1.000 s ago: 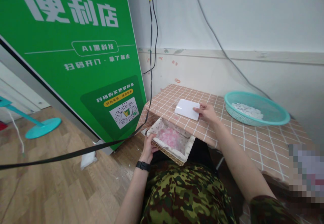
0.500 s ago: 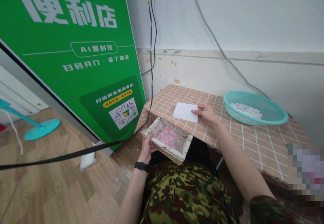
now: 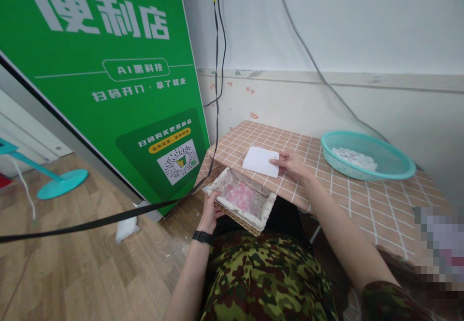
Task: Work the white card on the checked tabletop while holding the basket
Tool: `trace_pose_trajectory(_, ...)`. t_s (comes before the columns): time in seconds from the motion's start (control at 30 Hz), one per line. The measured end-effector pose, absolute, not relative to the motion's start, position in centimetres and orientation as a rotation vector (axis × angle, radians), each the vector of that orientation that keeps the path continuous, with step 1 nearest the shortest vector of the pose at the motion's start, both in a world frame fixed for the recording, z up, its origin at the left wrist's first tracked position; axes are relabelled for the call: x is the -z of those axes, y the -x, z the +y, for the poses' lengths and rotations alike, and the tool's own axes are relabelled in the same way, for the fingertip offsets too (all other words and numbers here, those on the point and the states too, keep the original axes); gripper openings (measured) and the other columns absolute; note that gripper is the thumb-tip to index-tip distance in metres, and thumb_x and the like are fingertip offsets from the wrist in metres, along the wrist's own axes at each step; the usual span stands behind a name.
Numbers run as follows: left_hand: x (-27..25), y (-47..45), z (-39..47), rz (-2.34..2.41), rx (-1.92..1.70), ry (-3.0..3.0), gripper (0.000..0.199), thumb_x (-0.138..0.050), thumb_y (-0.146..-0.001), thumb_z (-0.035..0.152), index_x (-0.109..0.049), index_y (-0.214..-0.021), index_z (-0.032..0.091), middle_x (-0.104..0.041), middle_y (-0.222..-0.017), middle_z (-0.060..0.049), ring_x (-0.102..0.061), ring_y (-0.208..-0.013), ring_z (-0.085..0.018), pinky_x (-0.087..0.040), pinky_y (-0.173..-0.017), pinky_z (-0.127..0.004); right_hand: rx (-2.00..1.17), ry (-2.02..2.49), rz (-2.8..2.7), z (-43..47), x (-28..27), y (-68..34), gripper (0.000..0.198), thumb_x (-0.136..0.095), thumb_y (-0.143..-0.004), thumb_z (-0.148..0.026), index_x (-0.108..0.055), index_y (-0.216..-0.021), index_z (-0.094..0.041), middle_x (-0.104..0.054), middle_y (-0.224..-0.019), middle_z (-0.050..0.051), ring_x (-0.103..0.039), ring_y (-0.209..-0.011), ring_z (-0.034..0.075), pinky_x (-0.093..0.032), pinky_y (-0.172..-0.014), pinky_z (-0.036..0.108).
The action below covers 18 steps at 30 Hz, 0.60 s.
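Note:
My left hand (image 3: 211, 211) grips the left side of a cloth-lined wicker basket (image 3: 267, 211), which is tilted beside the table's front edge. Inside the basket lie small pink and white pieces (image 3: 239, 196), too blurred to name. Over the table, my right hand (image 3: 290, 164) pinches the right end of a white card (image 3: 259, 161), with the thumb on top. The card lies on or just above the checked tablecloth, behind the basket. I cannot tell whether it is one card or a thin stack.
A turquoise mesh basket (image 3: 389, 154) with white pieces (image 3: 355, 160) stands at the right of the table (image 3: 348, 200). A black strap (image 3: 145, 210) crosses on the left before a green cabinet (image 3: 108, 118). A turquoise round stand (image 3: 63, 184) and a white bag (image 3: 126, 229) are on the floor.
My right hand has moved the white card slightly left, toward the table's front edge above the basket. My left hand and the wicker basket have hardly moved.

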<state>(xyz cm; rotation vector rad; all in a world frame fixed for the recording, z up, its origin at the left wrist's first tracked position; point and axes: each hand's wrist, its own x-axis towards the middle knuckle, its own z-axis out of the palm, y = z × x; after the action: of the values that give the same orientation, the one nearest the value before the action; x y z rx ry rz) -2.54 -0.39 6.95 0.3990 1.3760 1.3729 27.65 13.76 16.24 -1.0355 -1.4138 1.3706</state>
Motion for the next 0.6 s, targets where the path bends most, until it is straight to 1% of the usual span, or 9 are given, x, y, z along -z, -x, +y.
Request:
trace_pose_trajectory(0.1,-6.9,3.0,-0.1,1.371,-1.376,-0.390,0.040,-0.074,-0.082,0.038,-0.060,-0.117,0.024,-0.068,-0.083,-0.002,-0.069,-0.063,-0.018,-0.063,-0.061,-0.031,-1.258,1.054,-1.296,14.5,-15.6,-26.8,0.054,-0.100,-0.060,-0.051,-0.074,-0.095,-0.019,-0.077,-0.082,0.005,-0.070,-0.068,0.019,-0.060,-0.062,0.031)
trace_pose_trajectory(0.2,-6.9,3.7,0.2,1.369,-1.380,-0.384,0.047,-0.076,-0.082,0.040,-0.060,-0.123,0.024,-0.069,-0.084,-0.002,-0.069,-0.061,-0.018,-0.063,-0.060,-0.031,-1.225,1.078,-1.258,15.2,-15.2,-25.9,0.049,-0.099,-0.064,-0.046,-0.073,-0.097,-0.020,-0.078,-0.082,0.005,-0.073,-0.071,0.020,-0.062,-0.064,0.031)
trace_pose_trajectory(0.37,-7.3,4.7,0.6,1.396,-1.377,-0.371,0.044,-0.076,-0.083,0.040,-0.062,-0.120,0.023,-0.070,-0.085,-0.003,-0.068,-0.059,-0.018,-0.063,-0.060,-0.034,-1.311,1.062,-1.299,15.2,-15.1,-25.1,0.040,-0.099,-0.066,-0.037,-0.073,-0.090,-0.019,-0.079,-0.081,0.006,-0.072,-0.068,0.019,-0.063,-0.062,0.030)
trace_pose_trajectory(0.5,-7.3,5.0,0.6,1.396,-1.387,-0.378,0.043,-0.076,-0.083,0.039,-0.063,-0.121,0.024,-0.070,-0.085,-0.002,-0.069,-0.060,-0.019,-0.064,-0.062,-0.036,-1.481,1.035,-1.388,14.6,-15.3,-25.6,0.043,-0.100,-0.064,-0.034,-0.078,-0.097,-0.017,-0.081,-0.088,0.008,-0.074,-0.068,0.019,-0.062,-0.058,0.028)
trace_pose_trajectory(0.57,-7.2,4.9,0.5,1.387,-1.383,-0.383,0.043,-0.074,-0.084,0.038,-0.063,-0.123,0.024,-0.070,-0.085,-0.003,-0.069,-0.061,-0.019,-0.064,-0.062,-0.037,-1.542,1.020,-1.384,14.6,-15.5,-26.0,0.042,-0.100,-0.065,-0.033,-0.079,-0.098,-0.017,-0.083,-0.093,0.010,-0.076,-0.072,0.021,-0.063,-0.061,0.029)
trace_pose_trajectory(0.6,-7.2,4.8,0.5,1.384,-1.379,-0.381,0.044,-0.074,-0.084,0.038,-0.063,-0.124,0.024,-0.070,-0.085,-0.003,-0.069,-0.061,-0.020,-0.064,-0.062,-0.037,-1.522,1.019,-1.345,14.7,-15.5,-26.3,0.041,-0.099,-0.065,-0.033,-0.079,-0.098,-0.017,-0.083,-0.096,0.011,-0.077,-0.075,0.021,-0.064,-0.063,0.030)
